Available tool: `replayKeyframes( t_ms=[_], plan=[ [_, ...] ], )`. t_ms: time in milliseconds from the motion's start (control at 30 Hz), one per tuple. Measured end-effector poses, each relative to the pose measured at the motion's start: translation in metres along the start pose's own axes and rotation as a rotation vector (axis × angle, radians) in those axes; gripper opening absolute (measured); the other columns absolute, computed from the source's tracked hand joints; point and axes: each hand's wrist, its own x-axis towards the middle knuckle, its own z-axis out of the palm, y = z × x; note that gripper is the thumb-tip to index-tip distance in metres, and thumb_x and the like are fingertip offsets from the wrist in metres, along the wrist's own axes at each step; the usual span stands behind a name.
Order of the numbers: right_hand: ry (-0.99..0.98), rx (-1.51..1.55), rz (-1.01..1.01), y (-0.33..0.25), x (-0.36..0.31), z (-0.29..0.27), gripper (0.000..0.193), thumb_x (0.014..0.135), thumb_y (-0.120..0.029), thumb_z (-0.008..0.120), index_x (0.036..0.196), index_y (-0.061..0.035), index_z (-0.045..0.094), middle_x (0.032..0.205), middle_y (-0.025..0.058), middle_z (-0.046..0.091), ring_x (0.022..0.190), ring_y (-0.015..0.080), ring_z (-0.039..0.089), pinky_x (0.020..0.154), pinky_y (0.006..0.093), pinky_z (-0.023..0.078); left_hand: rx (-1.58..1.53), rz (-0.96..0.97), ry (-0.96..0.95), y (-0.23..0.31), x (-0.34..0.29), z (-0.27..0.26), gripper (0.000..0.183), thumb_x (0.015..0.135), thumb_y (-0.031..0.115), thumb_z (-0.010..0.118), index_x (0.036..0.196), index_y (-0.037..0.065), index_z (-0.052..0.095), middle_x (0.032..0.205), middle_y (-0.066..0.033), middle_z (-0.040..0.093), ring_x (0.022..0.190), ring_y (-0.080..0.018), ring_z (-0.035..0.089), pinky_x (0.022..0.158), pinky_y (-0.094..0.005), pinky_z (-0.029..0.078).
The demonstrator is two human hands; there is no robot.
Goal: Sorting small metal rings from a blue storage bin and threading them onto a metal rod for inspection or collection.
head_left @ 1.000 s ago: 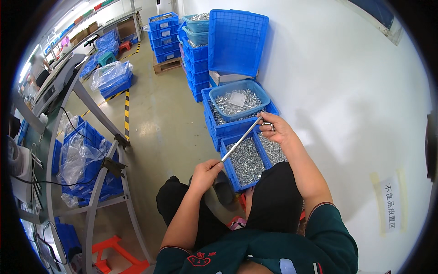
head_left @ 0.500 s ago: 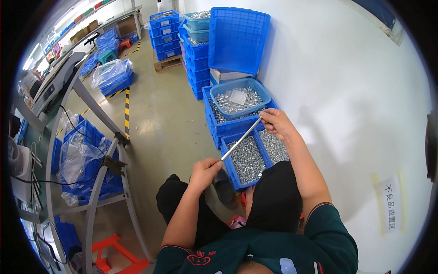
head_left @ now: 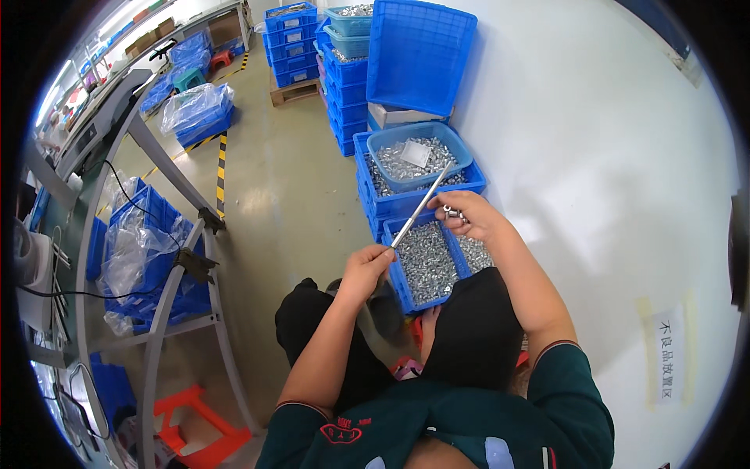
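My left hand (head_left: 366,270) is closed around the lower end of a slim, silver metal rod (head_left: 419,208), which slants up and away to the right. Its far end lies in front of a light blue basin (head_left: 462,153) of small metal pieces. Beside the rod's middle is my right hand (head_left: 473,214), fingers curled over a few small, shiny metal pieces (head_left: 451,213) with round ends. Whether those fingertips touch the rod I cannot tell. Below both hands stands a divided blue bin (head_left: 401,289) full of small silver metal pieces (head_left: 426,262).
Behind the basin, an empty blue crate (head_left: 422,55) leans upright. Blue crates (head_left: 345,102) are stacked farther back. A white wall (head_left: 578,156) runs along my right. To my left stands a grey metal-framed bench (head_left: 164,313), with plastic-wrapped blue crates (head_left: 148,234) by it.
My right hand has come off the rod's far end, down toward its middle, and metal pieces now show in its fingers. The rod stands steeper; my left hand has moved slightly up and right.
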Motion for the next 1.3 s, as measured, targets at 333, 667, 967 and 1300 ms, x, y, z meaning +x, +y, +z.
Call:
replayKeyframes(
  t_ms=[333, 667, 967, 1300],
  plan=[
    [0.096, 0.326, -0.098, -0.001, -0.001, -0.019, 0.019, 0.088, -0.023, 0.055, 0.090, -0.0036, 0.055, 0.070, 0.0062, 0.053, 0.041, 0.0058, 0.035, 0.033, 0.0168, 0.025, 0.073, 0.107, -0.004, -0.014, -0.002, -0.012, 0.019, 0.086, 0.019, 0.054, 0.083, 0.001, 0.061, 0.058, 0.0036, 0.047, 0.049, -0.0049, 0.041, 0.045, -0.0218, 0.031],
    [0.009, 0.472, -0.199, 0.002, 0.004, -0.026, 0.026, 0.084, -0.034, 0.060, 0.082, -0.0087, 0.055, 0.065, 0.0017, 0.051, 0.040, 0.0054, 0.035, 0.032, 0.0165, 0.022, 0.195, -0.016, 0.008, -0.012, -0.014, -0.015, 0.020, 0.085, 0.020, 0.058, 0.086, 0.001, 0.063, 0.058, 0.0037, 0.047, 0.051, -0.0048, 0.042, 0.046, -0.0227, 0.033],
    [0.181, 0.076, -0.317, -0.003, -0.001, -0.007, 0.019, 0.082, -0.022, 0.065, 0.081, -0.0068, 0.054, 0.063, 0.0008, 0.050, 0.042, 0.0045, 0.038, 0.033, 0.0173, 0.022, 0.229, 0.020, 0.035, -0.010, -0.015, -0.015, 0.020, 0.085, 0.020, 0.058, 0.086, 0.001, 0.063, 0.058, 0.0033, 0.047, 0.052, -0.0055, 0.043, 0.048, -0.0230, 0.034],
    [-0.057, 0.072, 0.079, 0.005, 0.005, -0.006, 0.022, 0.087, -0.019, 0.056, 0.094, 0.0010, 0.055, 0.076, 0.0060, 0.053, 0.047, 0.0040, 0.039, 0.034, 0.0145, 0.026, 0.096, 0.033, 0.036, -0.013, -0.007, -0.015, 0.021, 0.086, 0.020, 0.054, 0.085, 0.000, 0.062, 0.059, 0.0026, 0.048, 0.053, -0.0056, 0.043, 0.049, -0.0220, 0.034]
  ],
)
